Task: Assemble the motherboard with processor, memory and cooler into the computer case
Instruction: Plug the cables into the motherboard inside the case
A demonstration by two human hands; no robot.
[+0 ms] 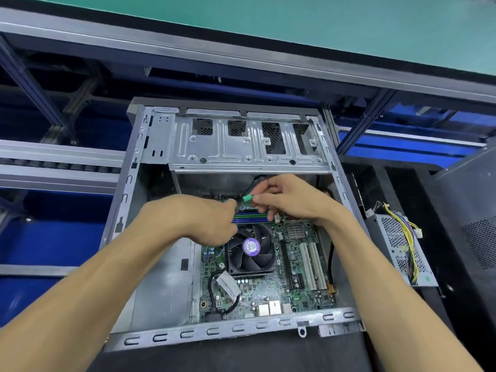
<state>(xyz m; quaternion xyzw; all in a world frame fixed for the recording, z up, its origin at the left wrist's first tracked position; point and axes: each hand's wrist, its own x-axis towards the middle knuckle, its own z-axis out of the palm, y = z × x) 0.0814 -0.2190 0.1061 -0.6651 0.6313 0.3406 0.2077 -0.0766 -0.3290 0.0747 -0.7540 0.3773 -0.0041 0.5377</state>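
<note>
The computer case (134,167) lies open in front of me. The motherboard (268,288) sits inside it, toward my right. The cooler (251,249) is mounted on the board, with the memory slots (251,218) just behind it. The power supply (400,251) lies outside, right of the case.

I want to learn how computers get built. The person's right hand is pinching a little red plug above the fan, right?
Not quite: the plug is green, not red. The head view shows the right hand pinching it above the fan.
</note>
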